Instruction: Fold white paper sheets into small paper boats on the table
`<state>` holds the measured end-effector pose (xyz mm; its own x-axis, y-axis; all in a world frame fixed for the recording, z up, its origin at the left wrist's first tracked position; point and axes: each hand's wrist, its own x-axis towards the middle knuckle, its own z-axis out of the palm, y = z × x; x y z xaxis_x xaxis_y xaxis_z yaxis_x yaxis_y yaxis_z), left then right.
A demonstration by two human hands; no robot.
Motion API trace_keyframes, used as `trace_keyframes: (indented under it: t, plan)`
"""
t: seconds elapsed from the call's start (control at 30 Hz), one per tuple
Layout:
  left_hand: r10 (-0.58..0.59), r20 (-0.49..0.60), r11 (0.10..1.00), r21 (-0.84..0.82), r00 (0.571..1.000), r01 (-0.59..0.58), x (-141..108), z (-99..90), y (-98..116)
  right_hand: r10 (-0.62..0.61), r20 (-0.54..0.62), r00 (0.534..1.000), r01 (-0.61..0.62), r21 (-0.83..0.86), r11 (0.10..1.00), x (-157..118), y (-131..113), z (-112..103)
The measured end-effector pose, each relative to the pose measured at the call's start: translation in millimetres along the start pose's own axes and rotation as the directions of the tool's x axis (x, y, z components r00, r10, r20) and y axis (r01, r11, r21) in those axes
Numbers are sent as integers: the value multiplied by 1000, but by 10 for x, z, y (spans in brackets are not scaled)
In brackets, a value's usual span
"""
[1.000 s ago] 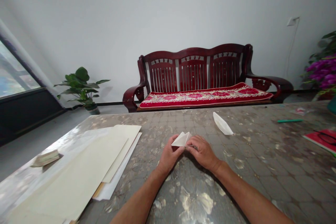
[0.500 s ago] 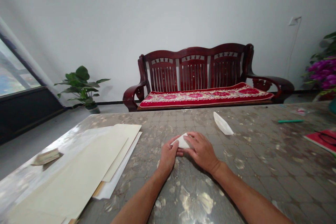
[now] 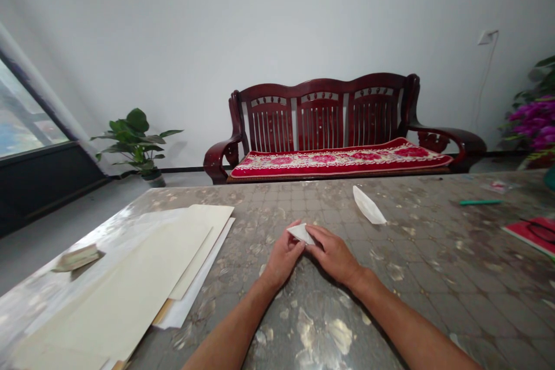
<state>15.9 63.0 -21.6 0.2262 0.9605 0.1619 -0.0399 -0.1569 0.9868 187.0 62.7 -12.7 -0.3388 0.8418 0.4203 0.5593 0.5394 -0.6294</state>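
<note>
Where both hands meet, folded white paper lies between them.

A small folded white paper sits at the lower middle of the frame, held between the person's two hands. Only a slim, pale wedge of it shows, with crisp creases and a pointed corner aimed toward the upper left. Its right end slopes down and disappears under the fingers of the right hand, while the left hand closes against its left side and lower edge. The paper is thick with folded layers, though their exact number and shape are hidden.
</note>
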Motion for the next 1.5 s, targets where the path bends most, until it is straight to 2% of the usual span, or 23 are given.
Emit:
trace_keyframes:
  t: [0.2, 0.37, 0.6, 0.7, 0.83, 0.97, 1.03, 1.2, 1.33, 1.5]
  plan:
    - [14, -40, 992, 123, 999, -9, -1, 37, -5, -81, 6, 997, 81, -84, 993, -26, -30, 11]
    - [90, -119, 963, 262, 989, -56, -21, 77, 26, -95, 21, 995, 97, -235, 967, -37, -117, 42]
    - [133, -162, 902, 429, 978, -52, -33, 233, 87, 150, 33, 988, -118, -468, 876, 26, -274, -1]
    - [143, -145, 886, 460, 979, -61, -6, 238, 85, 207, 12, 978, -182, -438, 881, 35, -301, -22]
    - [119, -133, 825, 565, 984, -23, 30, 145, 50, 243, -4, 970, -231, -319, 919, 37, -262, -42]
    - [59, -127, 716, 697, 990, 47, 30, 50, 36, 165, -89, 982, -180, -200, 963, 38, -145, -30]
    - [34, -109, 667, 743, 993, 59, 16, 24, 54, 111, -135, 985, -136, -192, 972, 25, -84, -19]
    - [41, -85, 570, 820, 996, 47, -42, -33, 105, -78, 2, 997, 75, -263, 962, -44, 32, -49]
    - [92, 69, 508, 855, 993, -107, -108, -93, 81, -164, 44, 985, 170, -304, 938, -93, 82, -116]
    - [147, 267, 423, 854, 953, -304, -156, -110, 40, -239, 127, 963, 268, -328, 906, -143, 84, -194]
